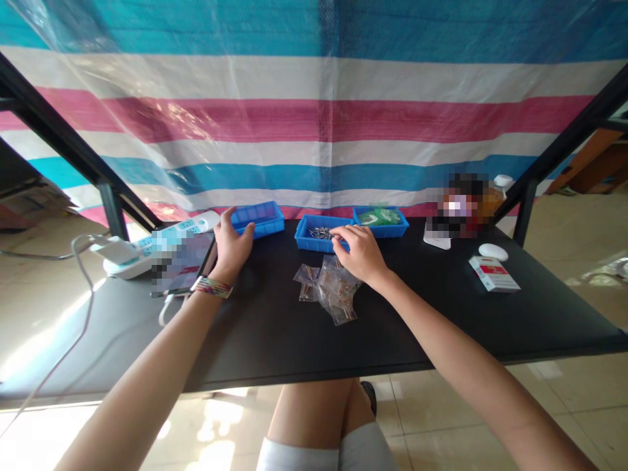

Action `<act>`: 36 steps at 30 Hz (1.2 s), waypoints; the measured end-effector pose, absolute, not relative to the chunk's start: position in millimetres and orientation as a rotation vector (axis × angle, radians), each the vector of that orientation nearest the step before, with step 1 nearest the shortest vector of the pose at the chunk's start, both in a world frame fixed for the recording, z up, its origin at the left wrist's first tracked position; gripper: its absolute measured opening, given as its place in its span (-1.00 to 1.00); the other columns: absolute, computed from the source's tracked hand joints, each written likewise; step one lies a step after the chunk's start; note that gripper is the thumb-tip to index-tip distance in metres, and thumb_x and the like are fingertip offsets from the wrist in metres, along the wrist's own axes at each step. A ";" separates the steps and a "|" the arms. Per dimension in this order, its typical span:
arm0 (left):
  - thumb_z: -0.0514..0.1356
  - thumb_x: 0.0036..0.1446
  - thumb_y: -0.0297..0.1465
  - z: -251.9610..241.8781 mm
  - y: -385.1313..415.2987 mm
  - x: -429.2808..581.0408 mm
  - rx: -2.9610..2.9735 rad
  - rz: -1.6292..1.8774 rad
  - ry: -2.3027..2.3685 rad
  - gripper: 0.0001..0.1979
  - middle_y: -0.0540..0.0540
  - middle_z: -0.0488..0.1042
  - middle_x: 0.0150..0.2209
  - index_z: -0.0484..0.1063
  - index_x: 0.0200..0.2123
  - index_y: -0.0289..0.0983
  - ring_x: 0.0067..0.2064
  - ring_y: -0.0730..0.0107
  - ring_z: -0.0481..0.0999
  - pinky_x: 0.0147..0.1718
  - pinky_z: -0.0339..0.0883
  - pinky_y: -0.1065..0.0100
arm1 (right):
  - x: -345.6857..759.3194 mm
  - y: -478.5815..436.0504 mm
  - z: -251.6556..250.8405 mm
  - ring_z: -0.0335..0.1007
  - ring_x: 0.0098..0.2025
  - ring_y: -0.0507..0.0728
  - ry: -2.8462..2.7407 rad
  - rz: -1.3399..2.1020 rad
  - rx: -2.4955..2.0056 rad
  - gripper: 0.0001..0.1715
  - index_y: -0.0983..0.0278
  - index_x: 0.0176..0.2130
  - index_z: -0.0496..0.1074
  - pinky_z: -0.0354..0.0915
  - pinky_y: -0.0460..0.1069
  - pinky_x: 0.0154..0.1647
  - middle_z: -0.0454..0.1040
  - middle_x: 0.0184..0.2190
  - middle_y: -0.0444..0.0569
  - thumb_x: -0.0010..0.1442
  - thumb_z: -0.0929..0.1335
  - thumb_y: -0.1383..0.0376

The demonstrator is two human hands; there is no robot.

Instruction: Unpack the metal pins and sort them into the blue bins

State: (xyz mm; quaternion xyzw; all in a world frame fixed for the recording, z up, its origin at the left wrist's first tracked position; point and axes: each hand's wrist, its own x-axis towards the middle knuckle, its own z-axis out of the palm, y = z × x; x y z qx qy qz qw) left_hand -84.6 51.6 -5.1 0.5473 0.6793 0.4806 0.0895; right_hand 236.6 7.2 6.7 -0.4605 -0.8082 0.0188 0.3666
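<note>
My left hand (233, 245) is at the left end of a blue plastic bin (267, 227), thumb and fingers apart, holding nothing visible. Whether it touches the bin I cannot tell. My right hand (362, 252) reaches over the right side of the middle blue bin (314, 244), thumb and fingertips drawn together among small silvery metal pieces (320, 233), like screws or nails. Anything between those fingertips is too small to make out. In front of this bin, below my right hand, lie several clear plastic bags (337, 297) with small copper-coloured pieces inside.
A third blue bin (390, 231) holds green-and-white packets. On the left are a power strip (147, 252) with a plug and cables, and a tablet-like device (189, 261). A red-and-white box (494, 275) and white oval object (493, 252) lie right. Black frame bars (549, 147) flank the table.
</note>
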 end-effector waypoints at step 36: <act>0.16 0.31 -0.19 -18.1 34.7 -46.8 2.500 0.900 1.801 -0.57 -0.26 0.30 0.39 0.55 0.15 -0.17 0.50 -0.26 0.05 0.45 -0.06 -0.26 | 339.4 16.1 62.9 0.42 -0.33 0.13 -1.750 1.114 -1.364 -0.76 0.17 -0.18 0.36 0.29 -0.04 -0.34 0.47 -0.38 -0.17 0.28 0.39 0.08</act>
